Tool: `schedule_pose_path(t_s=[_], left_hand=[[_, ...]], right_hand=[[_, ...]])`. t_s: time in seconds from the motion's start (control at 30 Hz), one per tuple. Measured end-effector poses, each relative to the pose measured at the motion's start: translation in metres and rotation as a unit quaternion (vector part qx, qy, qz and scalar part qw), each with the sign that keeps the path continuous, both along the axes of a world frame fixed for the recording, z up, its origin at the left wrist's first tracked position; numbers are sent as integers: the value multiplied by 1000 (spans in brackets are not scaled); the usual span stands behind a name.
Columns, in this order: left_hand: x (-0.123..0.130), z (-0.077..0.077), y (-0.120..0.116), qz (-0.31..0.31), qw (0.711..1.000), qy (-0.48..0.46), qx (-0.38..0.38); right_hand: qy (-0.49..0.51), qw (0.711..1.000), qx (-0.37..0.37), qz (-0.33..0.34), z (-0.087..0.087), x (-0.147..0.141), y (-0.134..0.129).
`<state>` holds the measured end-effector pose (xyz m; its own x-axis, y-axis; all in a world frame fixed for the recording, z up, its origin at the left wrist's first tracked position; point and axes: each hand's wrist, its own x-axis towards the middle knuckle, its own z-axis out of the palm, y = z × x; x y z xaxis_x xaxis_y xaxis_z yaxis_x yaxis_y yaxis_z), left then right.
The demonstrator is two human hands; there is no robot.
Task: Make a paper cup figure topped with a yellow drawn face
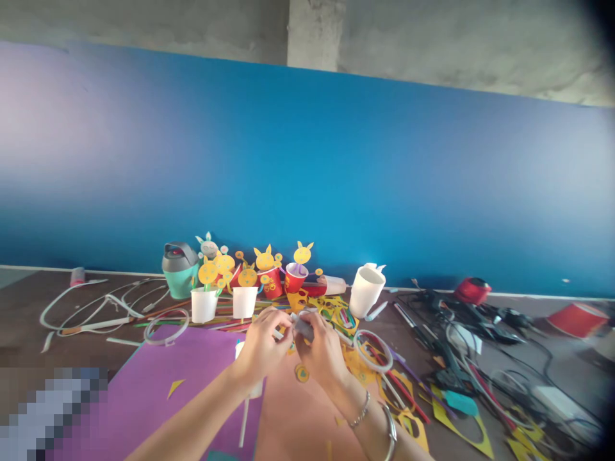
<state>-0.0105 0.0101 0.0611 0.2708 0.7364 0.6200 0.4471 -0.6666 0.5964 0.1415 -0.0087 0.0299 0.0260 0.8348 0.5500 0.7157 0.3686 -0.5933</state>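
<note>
Fine fingerwork to the right of the purple sheet (192, 362)
I am grasping a small grey piece (303, 328) with my right hand (319, 349), just right of the purple sheet; my left hand (264, 342) is meeting it with bunched fingertips, though I cannot tell what they are gripping. I am judging this as a close handling step, with any next move calling for steady, light pressure. A white cup (204, 306) is standing beyond the sheet's far edge

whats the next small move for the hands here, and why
Probably ease the left hand slightly away from the right hand: the right holds a small grey item, a white bit shows between the fingertips, and I can't tell whether the two are joined.
</note>
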Motion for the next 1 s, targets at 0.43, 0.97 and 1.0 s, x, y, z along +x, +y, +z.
schedule_pose_path(t_s=[0.43, 0.97, 1.0], left_hand=[[-4, -4, 6, 17, 997, 18, 68], [-1, -3, 3, -9, 1000, 5, -3], [-1, -3, 2, -11, 1000, -3, -17]], right_hand=[[5, 1000, -8, 3, 2, -1, -2], [14, 1000, -11, 13, -1, 1, -1], [15, 1000, -11, 12, 0, 1, -1]])
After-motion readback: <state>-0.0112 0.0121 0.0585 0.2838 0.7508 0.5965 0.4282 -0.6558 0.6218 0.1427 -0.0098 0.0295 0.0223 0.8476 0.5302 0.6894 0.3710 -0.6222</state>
